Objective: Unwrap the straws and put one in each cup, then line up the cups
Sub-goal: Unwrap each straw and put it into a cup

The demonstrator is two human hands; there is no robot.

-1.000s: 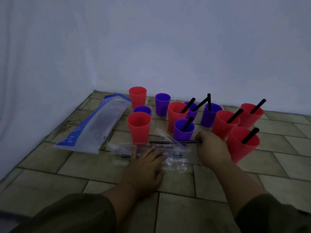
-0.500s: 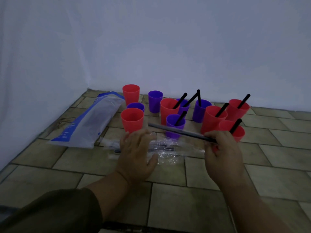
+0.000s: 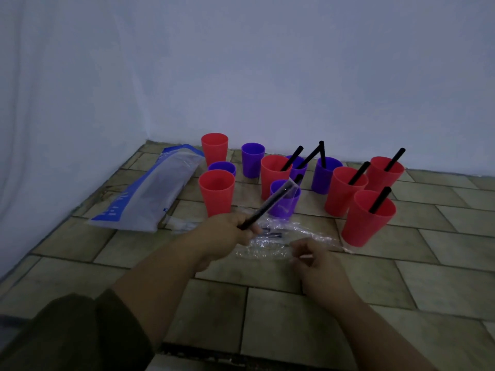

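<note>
At frame center, the left hand (image 3: 225, 231) pinches a half-wrapped black straw (image 3: 267, 206) by its lower end; the right hand (image 3: 318, 259), loosely curled, holds nothing visible.

The left hand (image 3: 227, 234) grips a wrapped black straw (image 3: 267, 206) above the floor (image 3: 294, 303); the right hand (image 3: 318, 263) is loosely curled beside crumpled wrappers (image 3: 270, 245).
</note>
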